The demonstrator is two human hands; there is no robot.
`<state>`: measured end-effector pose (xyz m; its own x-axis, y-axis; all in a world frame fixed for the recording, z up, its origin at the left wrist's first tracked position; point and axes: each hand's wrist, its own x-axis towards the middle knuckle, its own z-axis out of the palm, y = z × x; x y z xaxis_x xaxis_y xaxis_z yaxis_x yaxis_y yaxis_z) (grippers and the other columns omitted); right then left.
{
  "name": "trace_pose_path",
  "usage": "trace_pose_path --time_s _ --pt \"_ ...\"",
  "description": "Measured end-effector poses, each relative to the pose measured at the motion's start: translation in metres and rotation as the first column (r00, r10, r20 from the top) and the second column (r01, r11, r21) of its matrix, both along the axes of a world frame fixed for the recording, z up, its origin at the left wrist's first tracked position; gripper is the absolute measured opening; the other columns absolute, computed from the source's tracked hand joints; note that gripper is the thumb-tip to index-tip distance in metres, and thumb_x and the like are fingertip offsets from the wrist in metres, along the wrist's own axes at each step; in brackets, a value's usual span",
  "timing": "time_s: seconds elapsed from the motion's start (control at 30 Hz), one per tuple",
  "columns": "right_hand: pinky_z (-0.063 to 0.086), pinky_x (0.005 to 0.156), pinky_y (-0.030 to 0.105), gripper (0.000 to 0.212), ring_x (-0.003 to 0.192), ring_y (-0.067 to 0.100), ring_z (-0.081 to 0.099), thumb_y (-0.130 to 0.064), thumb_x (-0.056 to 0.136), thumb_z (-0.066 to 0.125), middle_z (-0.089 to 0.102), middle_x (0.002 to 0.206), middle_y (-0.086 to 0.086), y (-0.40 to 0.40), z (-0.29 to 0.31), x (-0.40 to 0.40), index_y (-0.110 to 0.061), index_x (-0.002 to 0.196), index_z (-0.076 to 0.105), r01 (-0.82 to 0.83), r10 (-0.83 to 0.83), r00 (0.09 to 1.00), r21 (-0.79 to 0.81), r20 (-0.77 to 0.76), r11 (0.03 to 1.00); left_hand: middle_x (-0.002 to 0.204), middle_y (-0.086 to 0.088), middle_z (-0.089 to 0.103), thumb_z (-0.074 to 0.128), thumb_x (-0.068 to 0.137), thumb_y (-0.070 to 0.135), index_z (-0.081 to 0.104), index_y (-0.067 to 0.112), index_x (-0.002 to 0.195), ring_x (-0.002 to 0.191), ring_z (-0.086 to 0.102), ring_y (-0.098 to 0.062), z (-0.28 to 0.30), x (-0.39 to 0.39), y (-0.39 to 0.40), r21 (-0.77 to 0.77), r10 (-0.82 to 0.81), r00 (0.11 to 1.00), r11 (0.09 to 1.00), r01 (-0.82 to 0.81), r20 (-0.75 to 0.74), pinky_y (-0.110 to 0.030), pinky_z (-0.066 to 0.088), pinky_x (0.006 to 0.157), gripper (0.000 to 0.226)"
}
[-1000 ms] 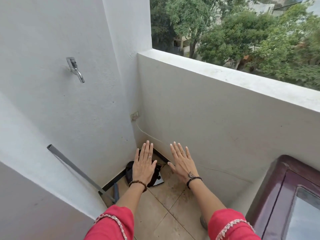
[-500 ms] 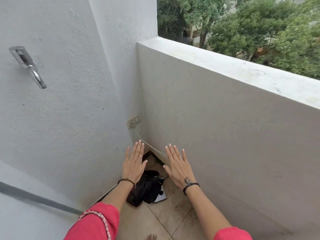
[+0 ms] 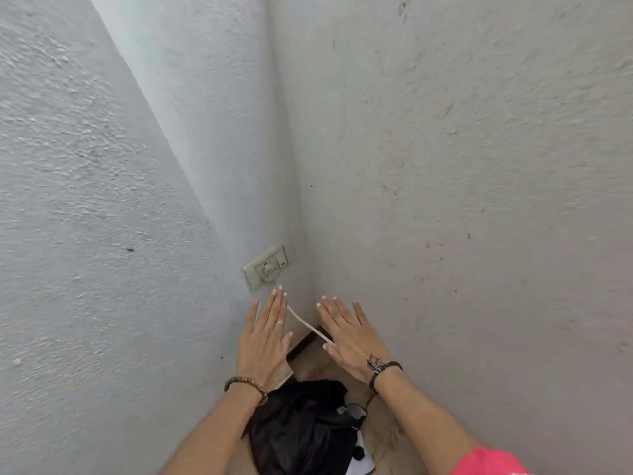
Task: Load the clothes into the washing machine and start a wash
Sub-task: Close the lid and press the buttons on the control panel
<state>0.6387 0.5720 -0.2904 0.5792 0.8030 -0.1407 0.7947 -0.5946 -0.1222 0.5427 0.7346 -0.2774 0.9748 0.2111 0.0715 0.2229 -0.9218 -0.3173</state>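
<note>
Change: both hands have pushed forward and down into the corner since a moment ago; the trees and the parapet top have dropped out of sight, and the wall socket now sits just past the fingertips.
Left hand (image 3: 265, 341): held flat, palm down, fingers straight and close together, gripping nothing; its fingertips reach almost to the lower edge of the socket plate. A ring shows on one finger and a beaded bracelet (image 3: 247, 386) circles the wrist.
Right hand (image 3: 349, 332): also flat and spread, fingers apart, holding nothing; it hovers beside the right-hand wall. A dark band (image 3: 385, 370) wraps the wrist, with a small dark mark on the skin next to it.
Clothes (image 3: 305, 426): a crumpled black heap on the tiled floor in the corner, below and between the two forearms, with a bit of white fabric at its lower right edge. Neither hand touches it.
Socket plate (image 3: 267, 268): grubby, mounted low on the left wall near the corner, with a plug in it.
Cord (image 3: 306, 323): pale, runs from under the socket down between the hands toward the right hand's thumb side.
Sleeve (image 3: 489, 462): pink, at the lower right edge.
Walls: rough, light plaster, meeting in a corner above the hands.
</note>
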Motion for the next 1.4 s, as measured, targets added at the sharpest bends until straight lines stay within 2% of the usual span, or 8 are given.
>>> trace_pose_path --time_s 0.13,0.2,0.43,0.63,0.87,1.07,1.23,1.4 --pt "-0.007 0.118 0.045 0.065 0.148 0.018 -0.002 -0.032 0.101 0.029 -0.005 0.160 0.003 0.047 -0.035 0.045 -0.014 0.150 -0.010 -0.034 0.034 0.999 -0.023 0.005 0.999 0.151 0.000 0.027 0.052 0.087 0.051 0.031 0.025 0.142 0.140 0.028 -0.016 -0.029 0.020 0.027 0.072 -0.149 0.989 0.986 0.148 0.011 -0.033 0.025 0.115 0.065" --pt "-0.005 0.118 0.046 0.064 0.148 0.017 0.000 -0.029 0.101 0.028 -0.005 0.160 0.003 0.068 -0.048 0.063 -0.014 0.150 -0.011 -0.037 0.037 0.999 -0.034 0.001 0.999 0.149 0.000 0.032 0.056 0.084 0.051 0.036 0.025 0.140 0.138 0.034 -0.016 -0.038 0.029 0.038 0.096 -0.184 0.983 0.979 0.181 0.024 -0.031 0.028 0.113 0.065" --pt "0.001 0.119 0.045 0.068 0.147 0.018 0.006 -0.021 0.099 0.032 -0.001 0.161 0.004 0.114 -0.069 0.089 -0.021 0.149 -0.014 -0.033 0.033 0.999 0.019 0.015 0.999 0.148 -0.025 0.029 0.052 0.085 0.045 0.023 0.009 0.145 0.141 0.025 -0.032 -0.051 0.048 0.053 0.223 -0.112 0.994 0.969 0.106 0.015 -0.042 0.013 0.119 0.075" --pt "0.023 0.110 0.043 0.075 0.132 0.026 0.034 -0.018 0.093 0.039 0.027 0.152 0.010 0.124 -0.083 0.087 -0.023 0.150 -0.010 -0.008 0.002 0.997 0.076 0.076 0.997 0.147 -0.039 -0.008 0.025 0.098 0.027 -0.008 -0.019 0.140 0.140 -0.008 -0.044 -0.058 0.043 0.067 0.421 -0.171 0.985 0.892 0.168 -0.032 -0.045 -0.007 0.115 0.070" --pt "0.032 0.100 0.040 0.078 0.116 0.026 0.045 -0.015 0.090 0.041 0.045 0.135 0.006 0.130 -0.087 0.070 -0.019 0.150 -0.009 0.089 -0.102 0.993 0.212 0.053 0.973 0.143 -0.044 -0.012 0.022 0.097 0.029 -0.008 -0.021 0.138 0.140 -0.006 -0.046 -0.056 0.040 0.069 0.451 -0.216 0.975 0.867 0.213 -0.046 -0.044 -0.007 0.116 0.072" --pt "0.037 0.088 0.040 0.095 0.108 0.027 0.047 -0.014 0.087 0.051 0.052 0.121 0.009 0.137 -0.085 0.071 -0.030 0.136 -0.029 0.114 -0.123 0.992 0.168 0.041 0.979 0.145 -0.043 -0.008 0.025 0.098 0.030 -0.006 -0.021 0.139 0.141 -0.004 -0.046 -0.056 0.038 0.071 0.496 -0.225 0.972 0.837 0.230 -0.070 -0.045 -0.008 0.115 0.073" --pt "0.037 0.086 0.040 0.095 0.108 0.029 0.048 -0.011 0.087 0.052 0.052 0.119 0.013 0.132 -0.079 0.080 -0.038 0.146 -0.018 0.132 -0.131 0.991 0.086 -0.018 0.988 0.145 -0.043 -0.011 0.022 0.099 0.029 -0.010 -0.021 0.138 0.140 -0.007 -0.046 -0.056 0.037 0.069 0.484 -0.183 0.979 0.851 0.205 -0.093 -0.047 -0.010 0.114 0.071" --pt "0.035 0.095 0.043 0.085 0.117 0.029 0.044 -0.013 0.089 0.052 0.046 0.130 0.013 0.113 -0.068 0.057 -0.024 0.151 -0.004 0.106 -0.109 0.993 0.055 0.040 0.993 0.147 -0.033 -0.018 0.021 0.099 0.029 -0.020 -0.015 0.138 0.139 -0.015 -0.039 -0.047 0.036 0.060 0.391 -0.133 0.988 0.908 0.153 -0.077 -0.045 -0.015 0.110 0.072"
